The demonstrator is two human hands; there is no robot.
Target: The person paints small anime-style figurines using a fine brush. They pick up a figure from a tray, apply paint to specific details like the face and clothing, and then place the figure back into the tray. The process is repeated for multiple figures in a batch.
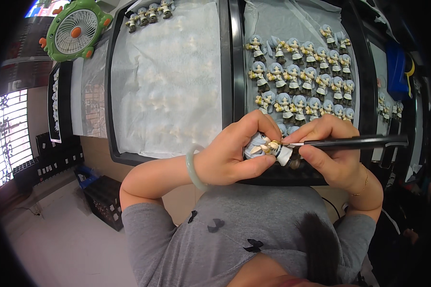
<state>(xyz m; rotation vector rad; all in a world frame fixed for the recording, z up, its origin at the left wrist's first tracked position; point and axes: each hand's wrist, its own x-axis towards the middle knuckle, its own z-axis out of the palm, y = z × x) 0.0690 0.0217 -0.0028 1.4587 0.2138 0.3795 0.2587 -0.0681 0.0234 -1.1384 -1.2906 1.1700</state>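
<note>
My left hand [242, 153] is closed around a small figurine [283, 155] with pale blue hair, a white outfit and dark boots. The figurine lies tilted between thumb and fingers, its head toward my palm. In my right hand [334, 148] is a thin paintbrush [354, 142] with a black handle and a silvery collar, gripped like a pen. Its fine tip reaches the figurine's upper body, but exactly which spot it touches is too small to tell. My right fingertips are close to the figurine's lower end.
Rows of similar figurines [292, 76] stand in the right black tray [238, 57], just beyond my hands. To the left, another paper-lined tray [170, 86] holds several figurines [151, 13] at its far edge. A green fan [75, 31] stands far left; a blue container [396, 71] is far right.
</note>
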